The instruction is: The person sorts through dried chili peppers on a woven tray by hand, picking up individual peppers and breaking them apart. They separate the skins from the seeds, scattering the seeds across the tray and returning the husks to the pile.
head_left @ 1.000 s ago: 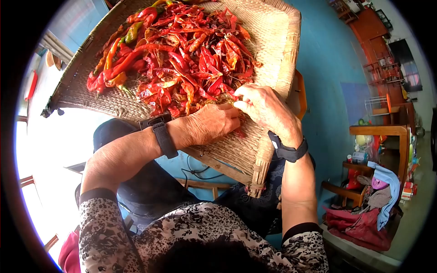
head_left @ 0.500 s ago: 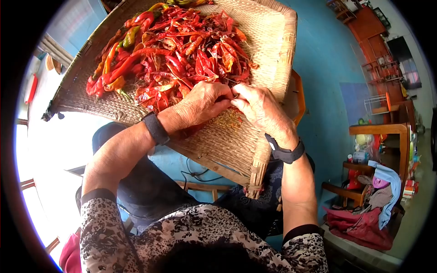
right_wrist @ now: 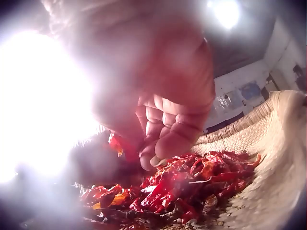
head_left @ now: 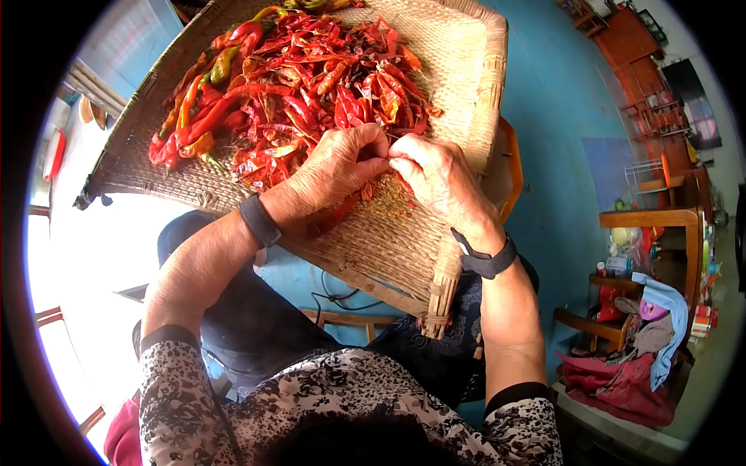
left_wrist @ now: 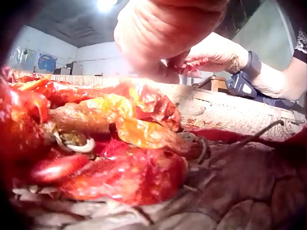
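A woven tray [head_left: 466, 74] lies beneath the grip, its heap of shriveled red chilies [head_left: 342, 81] just beyond. A person's left hand [head_left: 343, 161] presses thumb and forefinger together, anything between them hidden, while the right hand [head_left: 441, 175], meeting it at the fingertips, curls round a red chili [head_left: 404, 183].

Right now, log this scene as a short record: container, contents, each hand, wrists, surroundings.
Container: woven tray, over the person's legs
Contents: heaped chilies, mostly red and wrinkled; a greenish pepper toward the left side; small yellow bits, probably seeds, near the hands
Left hand: fingers curled, tips close to the right hand's; whether it grips anything is hidden
Right hand: pinches a red chili piece
Wrists: dark band on each
Surroundings: blue floor; cloths heaped on wooden furniture
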Demonstrator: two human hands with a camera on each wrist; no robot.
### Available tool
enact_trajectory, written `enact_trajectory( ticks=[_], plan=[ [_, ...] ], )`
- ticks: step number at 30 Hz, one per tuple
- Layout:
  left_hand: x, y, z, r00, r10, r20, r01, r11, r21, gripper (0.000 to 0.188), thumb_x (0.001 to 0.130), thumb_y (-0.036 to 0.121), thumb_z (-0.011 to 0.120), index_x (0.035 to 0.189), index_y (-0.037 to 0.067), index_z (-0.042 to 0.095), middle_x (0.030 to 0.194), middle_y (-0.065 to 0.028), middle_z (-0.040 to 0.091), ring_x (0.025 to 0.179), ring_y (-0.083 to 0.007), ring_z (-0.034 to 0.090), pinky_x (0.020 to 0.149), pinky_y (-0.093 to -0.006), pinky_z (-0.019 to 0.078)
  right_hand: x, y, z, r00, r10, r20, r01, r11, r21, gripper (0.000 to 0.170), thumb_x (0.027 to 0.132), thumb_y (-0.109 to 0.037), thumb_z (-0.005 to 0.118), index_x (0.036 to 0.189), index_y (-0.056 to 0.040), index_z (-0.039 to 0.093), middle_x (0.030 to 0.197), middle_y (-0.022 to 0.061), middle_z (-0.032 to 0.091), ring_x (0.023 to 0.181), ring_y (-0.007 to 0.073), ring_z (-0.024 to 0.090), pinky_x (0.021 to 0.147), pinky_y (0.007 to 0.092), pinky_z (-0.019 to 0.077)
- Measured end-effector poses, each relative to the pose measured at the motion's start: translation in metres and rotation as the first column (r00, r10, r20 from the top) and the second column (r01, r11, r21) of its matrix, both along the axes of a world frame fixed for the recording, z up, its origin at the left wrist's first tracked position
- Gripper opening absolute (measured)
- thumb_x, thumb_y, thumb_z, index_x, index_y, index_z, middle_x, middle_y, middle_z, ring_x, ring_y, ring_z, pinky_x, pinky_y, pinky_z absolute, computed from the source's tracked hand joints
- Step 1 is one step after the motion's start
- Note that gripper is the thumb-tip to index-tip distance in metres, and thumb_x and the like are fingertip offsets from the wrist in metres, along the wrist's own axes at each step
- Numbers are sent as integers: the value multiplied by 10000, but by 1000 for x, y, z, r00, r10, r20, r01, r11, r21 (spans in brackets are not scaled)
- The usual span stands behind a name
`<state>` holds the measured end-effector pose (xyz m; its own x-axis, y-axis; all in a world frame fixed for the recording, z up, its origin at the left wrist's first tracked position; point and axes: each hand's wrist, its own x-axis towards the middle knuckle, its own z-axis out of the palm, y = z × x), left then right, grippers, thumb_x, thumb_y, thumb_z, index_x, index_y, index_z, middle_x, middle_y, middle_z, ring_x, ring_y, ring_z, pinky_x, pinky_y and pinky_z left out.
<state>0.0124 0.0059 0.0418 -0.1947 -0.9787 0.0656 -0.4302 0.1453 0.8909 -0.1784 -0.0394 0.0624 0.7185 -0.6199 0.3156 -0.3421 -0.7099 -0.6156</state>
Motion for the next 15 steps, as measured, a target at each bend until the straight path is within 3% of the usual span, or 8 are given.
enact_trajectory(
  ticks=[1, 3, 4, 7, 9, 11, 14, 15],
  plan=[
    [5, -1, 1, 1000, 4, 0, -4, 1000, -2, 144, 853, 69, 707, 908, 30, 580, 817, -52, 634, 761, -110, 597, 672, -285, 510, 0, 0, 2, 1000, 4, 0, -4, 1000, -2, 69, 890, -76, 623, 880, -38, 567, 719, 153, 632, 635, 322, 628, 562, 406, 478],
    [17, -2, 10, 993, 17, 118, 23, 943, -332, 152, 867, 86, 691, 982, 20, 616, 905, -92, 661, 807, -191, 656, 695, -325, 540, -3, 1, 12, 985, -156, 76, 158, 987, -24, 32, 908, -83, 609, 890, -57, 605, 721, 140, 635, 590, 286, 612, 540, 386, 474],
    [27, -1, 20, 959, 92, 269, 26, 913, -406, 195, 870, 96, 684, 1043, 21, 633, 976, -119, 669, 844, -261, 677, 714, -359, 558, -7, -1, 21, 964, -246, 96, 251, 967, -41, 52, 922, -109, 611, 900, -65, 627, 733, 105, 657, 572, 209, 601, 531, 342, 467],
    [73, -5, 14, 701, 377, 605, -36, 866, -498, 270, 901, 257, 656, 1052, 36, 617, 983, -132, 643, 891, -275, 645, 746, -398, 529, -33, -22, 26, 832, -411, 371, 468, 881, -74, 126, 957, -162, 603, 953, -53, 666, 738, 15, 634, 626, 81, 547, 557, 250, 451],
    [98, -3, 13, 562, 416, 715, -55, 881, -469, 343, 911, 348, 633, 1064, 43, 602, 958, -129, 628, 891, -290, 622, 736, -403, 505, -56, -36, 29, 700, -520, 490, 566, 822, 64, 166, 952, -175, 619, 993, -19, 655, 798, 41, 659, 658, 88, 590, 605, 240, 493],
    [120, 1, 7, 551, 327, 768, -99, 939, -329, 386, 913, 389, 624, 1087, 47, 580, 968, -133, 611, 894, -308, 608, 727, -418, 488, -78, -43, 34, 641, -624, 447, 695, 719, 7, 164, 949, -167, 615, 1002, -16, 648, 776, 42, 659, 653, 83, 597, 614, 249, 506],
    [123, 6, -4, 539, 290, 791, -90, 953, -288, 407, 912, 399, 621, 1118, 50, 576, 1000, -144, 596, 890, -321, 604, 715, -421, 488, -109, -52, 26, 638, -749, 179, 768, 603, -217, 178, 915, -141, 619, 1054, -31, 637, 872, 140, 687, 727, 262, 654, 701, 355, 522],
    [117, 10, -6, 551, 315, 773, -98, 944, -316, 417, 915, 395, 617, 1146, 52, 567, 1040, -155, 579, 891, -336, 601, 721, -429, 493, -114, -53, 21, 638, -749, 178, 768, 602, -217, 178, 915, -141, 619, 1054, -31, 637, 872, 140, 687, 727, 262, 654, 701, 355, 522]
  ],
)
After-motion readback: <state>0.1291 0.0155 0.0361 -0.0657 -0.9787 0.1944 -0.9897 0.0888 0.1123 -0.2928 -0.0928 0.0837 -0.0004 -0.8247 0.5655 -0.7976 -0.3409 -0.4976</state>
